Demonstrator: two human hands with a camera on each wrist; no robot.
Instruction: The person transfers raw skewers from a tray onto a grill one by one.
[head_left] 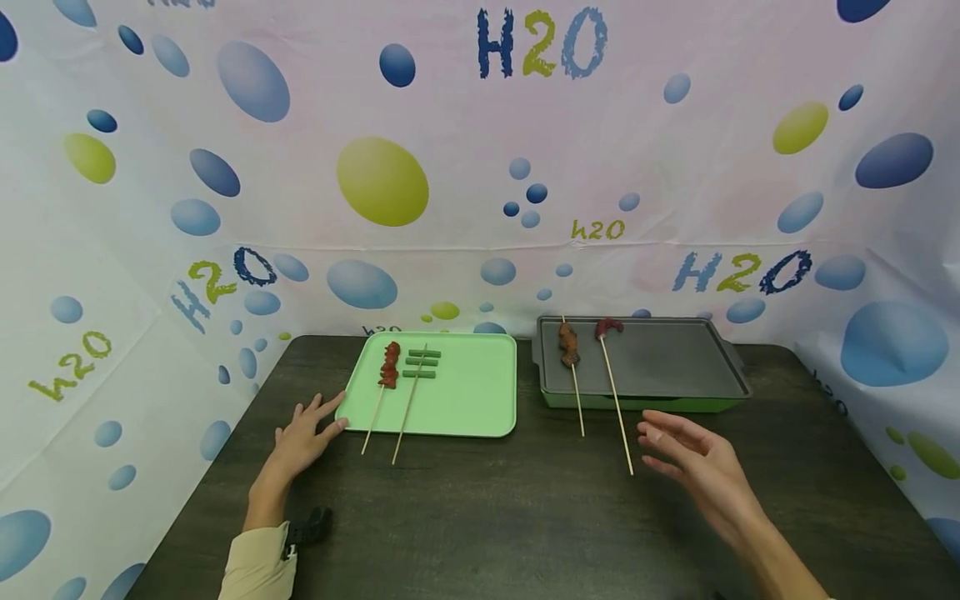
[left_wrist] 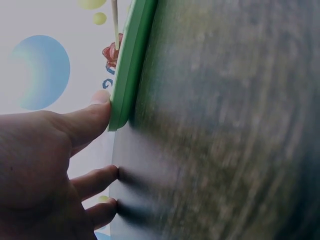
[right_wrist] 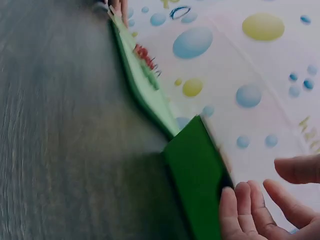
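Mainly, the dark desk (head_left: 480,517) carries a grey pan (head_left: 675,358) on the right and a light green tray (head_left: 480,383) on the left. The left hand (head_left: 303,437) rests at the tray's left edge, its fingers spread, the thumb touching the rim. The right hand (head_left: 701,467) is in front of the pan, its fingers slightly bent and holding nothing. Just left of these fingers, so nearer to the right hand, is the stick of the dark red skewer (head_left: 616,400), which lies across the pan's front edge, its long axis pointing away from the person.
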